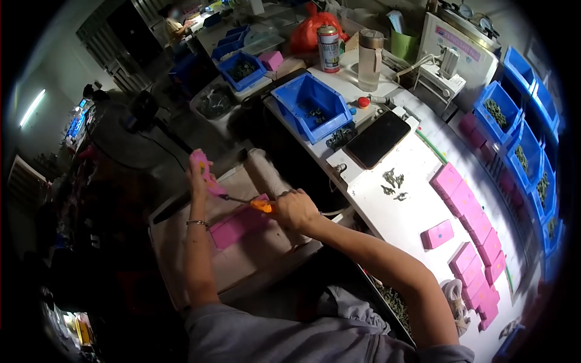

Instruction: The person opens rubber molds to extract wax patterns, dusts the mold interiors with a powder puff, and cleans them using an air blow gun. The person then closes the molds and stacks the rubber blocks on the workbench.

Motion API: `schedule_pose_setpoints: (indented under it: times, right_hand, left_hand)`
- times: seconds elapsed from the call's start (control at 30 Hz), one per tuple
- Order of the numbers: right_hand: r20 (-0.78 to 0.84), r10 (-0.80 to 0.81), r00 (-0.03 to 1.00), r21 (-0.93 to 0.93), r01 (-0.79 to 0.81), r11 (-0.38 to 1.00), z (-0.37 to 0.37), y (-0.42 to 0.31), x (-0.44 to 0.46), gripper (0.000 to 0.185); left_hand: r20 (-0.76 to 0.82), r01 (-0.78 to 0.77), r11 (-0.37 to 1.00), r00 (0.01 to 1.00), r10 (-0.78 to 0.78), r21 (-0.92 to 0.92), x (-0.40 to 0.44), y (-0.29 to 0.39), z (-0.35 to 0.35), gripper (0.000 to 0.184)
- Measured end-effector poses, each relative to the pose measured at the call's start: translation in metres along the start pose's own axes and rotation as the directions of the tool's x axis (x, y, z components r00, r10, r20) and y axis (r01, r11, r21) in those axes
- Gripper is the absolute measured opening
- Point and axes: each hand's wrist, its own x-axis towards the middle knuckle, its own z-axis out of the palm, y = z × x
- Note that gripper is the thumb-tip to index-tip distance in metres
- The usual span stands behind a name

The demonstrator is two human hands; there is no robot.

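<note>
My left hand (196, 175) is raised at the left and closed around a pink rubber mold piece (203, 166) with coloured spots. In my right hand (295, 210) is a tool with an orange handle (262, 206) and a thin dark shaft. The shaft points left, and its tip meets or lies very close to the lower end of the pink piece; its exact shape is hard to make out. Below both hands, a longer pink block (239, 226) lies on the pale work board (181, 242). A whitish roll (266, 172) lies just beyond my right hand.
On the white table at right are a phone (378, 138), small dark castings (392, 179) and several pink blocks (448, 180). Behind stand a blue bin (315, 106), a spray can (328, 48) and a bottle (370, 60). Blue bins (523, 157) line the right edge. Another person (175, 27) sits far back.
</note>
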Motion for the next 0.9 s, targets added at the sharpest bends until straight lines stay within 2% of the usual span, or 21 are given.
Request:
schedule_pose_setpoints:
  times: [0.03,0.1,0.13,0.17,0.2,0.23,0.3,0.37,0.4,0.43,0.47,0.5,0.53,0.57,0.63,0.67,0.7,0.77,0.8,0.83,0.9]
  right_hand:
    - [0.004,0.005,1.0,0.004,-0.005,1.0,0.011,0.003,-0.002,0.045]
    - [-0.048,-0.12,0.992,-0.167,0.111,0.98,0.039,0.01,-0.002,0.034]
    - [0.045,-0.045,0.998,-0.176,0.052,0.983,0.039,0.003,-0.007,0.031]
    - [0.053,-0.077,0.996,-0.304,0.089,0.948,0.056,0.01,-0.009,0.031]
    - [0.054,-0.101,0.993,-0.32,0.113,0.941,0.059,0.013,-0.016,0.031]
    - [0.056,-0.124,0.991,-0.335,0.136,0.933,0.062,0.017,-0.022,0.031]
    - [0.029,-0.14,0.99,-0.237,0.143,0.961,0.065,0.023,-0.033,0.031]
    - [-0.004,-0.151,0.988,-0.147,0.149,0.978,0.064,0.029,-0.045,0.032]
    - [0.008,-0.169,0.986,-0.092,0.169,0.981,0.059,0.03,-0.051,0.032]
    - [0.015,-0.187,0.982,-0.038,0.187,0.982,0.055,0.033,-0.056,0.033]
    - [-0.07,-0.19,0.979,-0.033,0.189,0.982,0.056,0.039,-0.061,0.036]
    - [-0.195,-0.21,0.958,0.079,0.229,0.97,0.044,0.041,-0.069,0.032]
    - [-0.338,0.027,0.941,0.385,0.112,0.916,0.023,0.035,-0.083,0.029]
    - [-0.398,0.292,0.87,0.658,0.049,0.751,-0.003,0.025,-0.1,0.026]
    - [-0.606,0.393,0.692,0.664,0.168,0.729,-0.046,0.015,-0.132,0.022]
    - [-0.709,0.365,0.604,0.589,0.222,0.777,-0.059,0.011,-0.147,0.021]
    - [-0.769,0.294,0.568,0.504,0.256,0.825,-0.066,0.011,-0.161,0.02]
    - [-0.76,0.23,0.608,0.428,0.202,0.881,-0.07,0.006,-0.192,0.023]
    - [-0.783,0.175,0.597,0.338,0.173,0.925,-0.071,0.005,-0.203,0.026]
    - [-0.782,0.118,0.612,0.272,0.165,0.948,-0.071,0.007,-0.215,0.028]
    - [-0.806,0.118,0.579,0.219,0.107,0.97,-0.064,0.005,-0.237,0.032]
  left_hand:
    - [0.003,0.007,1.0,1.0,-0.007,0.002,0.0,0.001,-0.005,0.045]
    - [-0.206,-0.101,0.994,0.974,0.09,-0.044,0.003,0.006,-0.012,0.05]
    - [-0.239,-0.174,0.985,0.956,0.171,0.006,-0.001,0.015,-0.01,0.052]
    - [-0.265,-0.242,0.968,0.932,0.249,0.058,-0.007,0.024,-0.01,0.054]
    - [-0.353,-0.122,0.992,0.928,0.117,0.009,-0.029,0.059,0.014,0.057]
    - [-0.342,-0.112,0.994,0.934,0.108,0.008,-0.046,0.079,0.03,0.057]
    - [-0.031,-0.068,0.986,0.997,0.064,-0.154,-0.079,0.102,0.055,0.06]
    - [0.104,0.036,0.97,0.994,-0.011,-0.24,-0.111,0.11,0.085,0.062]
    - [0.178,0.063,0.979,0.984,-0.028,-0.194,-0.127,0.113,0.1,0.062]
    - [0.289,0.175,0.941,0.953,-0.089,-0.289,-0.139,0.111,0.112,0.061]
    - [0.373,0.194,0.937,0.925,-0.076,-0.292,-0.147,0.104,0.121,0.061]
    - [0.375,0.197,0.942,0.923,-0.084,-0.272,-0.16,0.108,0.136,0.061]
    - [0.445,0.17,0.96,0.894,-0.055,-0.222,-0.168,0.107,0.145,0.063]
    - [0.514,0.139,0.974,0.857,-0.028,-0.18,-0.176,0.105,0.155,0.064]
    - [0.574,0.192,0.975,0.813,-0.093,-0.114,-0.195,0.1,0.173,0.062]
    - [0.598,0.14,0.989,0.79,-0.138,0.044,-0.201,0.088,0.177,0.059]
    - [0.678,0.307,0.949,0.712,-0.181,-0.07,-0.212,0.098,0.196,0.062]
    - [0.722,0.556,0.804,0.643,-0.256,-0.211,-0.226,0.101,0.226,0.058]
    - [0.723,0.673,0.711,0.592,-0.355,-0.202,-0.232,0.103,0.238,0.06]
    - [0.807,0.792,0.589,0.448,-0.384,-0.159,-0.233,0.104,0.248,0.066]
    - [0.832,0.915,0.372,0.323,-0.451,-0.154,-0.244,0.115,0.269,0.071]
